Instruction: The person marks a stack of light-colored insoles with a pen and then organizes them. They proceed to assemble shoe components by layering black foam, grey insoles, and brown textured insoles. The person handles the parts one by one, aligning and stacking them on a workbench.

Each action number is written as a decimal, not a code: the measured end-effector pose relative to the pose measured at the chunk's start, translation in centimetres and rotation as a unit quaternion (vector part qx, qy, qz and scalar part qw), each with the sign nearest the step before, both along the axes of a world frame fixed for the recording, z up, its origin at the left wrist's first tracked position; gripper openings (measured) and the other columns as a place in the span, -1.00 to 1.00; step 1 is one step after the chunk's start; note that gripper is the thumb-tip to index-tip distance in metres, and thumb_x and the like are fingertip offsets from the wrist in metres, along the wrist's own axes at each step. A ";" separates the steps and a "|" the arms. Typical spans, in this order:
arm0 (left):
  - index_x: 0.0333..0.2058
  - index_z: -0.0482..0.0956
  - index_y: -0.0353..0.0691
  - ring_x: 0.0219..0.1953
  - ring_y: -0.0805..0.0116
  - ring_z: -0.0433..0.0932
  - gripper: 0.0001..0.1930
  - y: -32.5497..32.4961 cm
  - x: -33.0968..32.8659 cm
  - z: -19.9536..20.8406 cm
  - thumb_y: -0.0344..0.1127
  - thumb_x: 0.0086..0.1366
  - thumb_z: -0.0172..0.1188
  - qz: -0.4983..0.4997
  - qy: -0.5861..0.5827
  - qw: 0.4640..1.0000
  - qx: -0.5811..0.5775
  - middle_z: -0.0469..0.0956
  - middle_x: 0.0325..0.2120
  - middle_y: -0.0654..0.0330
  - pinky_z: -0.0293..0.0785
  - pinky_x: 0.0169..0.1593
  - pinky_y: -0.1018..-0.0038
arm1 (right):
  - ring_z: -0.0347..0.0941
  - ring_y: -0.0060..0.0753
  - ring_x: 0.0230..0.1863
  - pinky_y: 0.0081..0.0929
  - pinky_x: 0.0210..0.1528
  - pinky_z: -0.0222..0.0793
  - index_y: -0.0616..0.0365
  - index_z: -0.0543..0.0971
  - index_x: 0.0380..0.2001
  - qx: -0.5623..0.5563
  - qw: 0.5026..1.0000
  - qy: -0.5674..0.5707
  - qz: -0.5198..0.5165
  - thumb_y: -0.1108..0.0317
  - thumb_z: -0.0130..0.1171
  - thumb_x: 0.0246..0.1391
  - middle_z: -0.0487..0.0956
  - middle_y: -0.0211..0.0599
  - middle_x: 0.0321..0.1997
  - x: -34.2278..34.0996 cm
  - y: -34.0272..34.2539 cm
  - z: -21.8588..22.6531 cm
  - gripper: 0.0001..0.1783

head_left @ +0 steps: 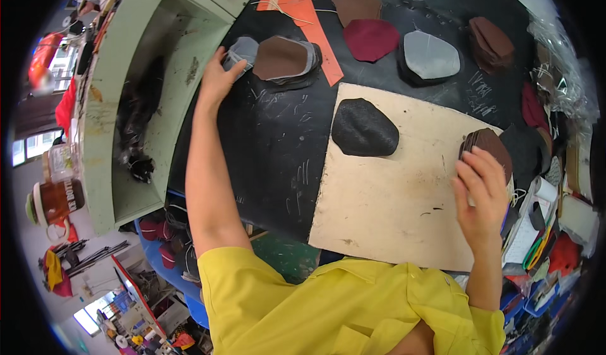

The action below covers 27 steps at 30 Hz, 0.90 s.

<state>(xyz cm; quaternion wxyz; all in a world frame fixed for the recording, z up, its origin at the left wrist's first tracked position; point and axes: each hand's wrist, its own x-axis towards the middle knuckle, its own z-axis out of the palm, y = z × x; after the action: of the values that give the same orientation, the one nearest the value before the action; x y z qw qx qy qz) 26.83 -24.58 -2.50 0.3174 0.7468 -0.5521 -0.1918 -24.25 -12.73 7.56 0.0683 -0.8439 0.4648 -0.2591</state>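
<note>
The head camera is looking steeply down from above the near edge of the tabletop (271, 165) and facing toward the far edge. It is sitting close over the shirt (315, 314), the left hand (218, 80) and the right hand (481, 194), while its fisheye view is stretching past the tabletop's left edge to a window (88, 322).

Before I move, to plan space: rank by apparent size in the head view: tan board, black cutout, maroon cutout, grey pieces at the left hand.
Largest first:
Tan board
Black cutout
Maroon cutout
Grey pieces, partly behind the left hand
</note>
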 end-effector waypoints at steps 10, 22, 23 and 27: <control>-0.03 0.46 -0.38 -0.13 0.33 0.56 -0.61 11.0 -9.7 6.8 -0.51 0.16 0.31 0.105 0.347 0.924 -0.118 0.56 -0.13 0.09 0.45 0.03 0.38 | 0.54 -0.23 -0.28 -0.40 -0.32 0.45 0.22 0.64 -0.35 0.093 0.983 -0.148 0.054 0.62 0.35 -0.27 0.58 -0.26 -0.34 3.0 3.1 -1.8 -0.72; -0.07 0.49 -0.41 -0.16 0.49 0.53 -0.67 20.4 -31.5 8.3 -0.44 0.21 0.29 0.001 0.621 0.780 0.074 0.59 -0.18 0.16 0.42 -0.02 0.53 | 0.37 -0.37 -0.47 -0.46 -0.47 0.32 0.11 0.64 -0.34 0.006 0.981 -0.187 0.060 0.45 0.27 -0.24 0.48 -0.40 -0.38 3.6 5.4 -2.3 -0.74; -0.06 0.48 -0.41 -0.17 0.50 0.52 -0.67 20.6 -31.9 8.2 -0.43 0.23 0.27 -0.001 0.623 0.778 0.081 0.59 -0.19 0.17 0.41 -0.03 0.55 | 0.37 -0.36 -0.47 -0.44 -0.47 0.31 0.12 0.62 -0.37 0.007 0.982 -0.179 0.065 0.44 0.25 -0.21 0.47 -0.39 -0.38 3.0 5.7 -2.2 -0.78; -0.11 0.51 -0.40 -0.23 0.56 0.49 -0.73 20.7 -33.0 8.1 -0.36 0.29 0.22 -0.009 0.574 0.805 0.149 0.58 -0.24 0.21 0.41 -0.10 0.58 | 0.37 -0.32 -0.45 -0.40 -0.42 0.26 0.13 0.55 -0.43 -0.009 0.993 -0.112 0.045 0.38 0.22 -0.13 0.41 -0.36 -0.39 2.5 7.0 -3.1 -0.86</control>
<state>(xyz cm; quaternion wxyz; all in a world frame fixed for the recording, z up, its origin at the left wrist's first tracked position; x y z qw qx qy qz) -6.18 -3.90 5.64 0.4591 0.5335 -0.2401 -0.6685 -21.73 -5.75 4.50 0.1239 -0.8304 0.4130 -0.3530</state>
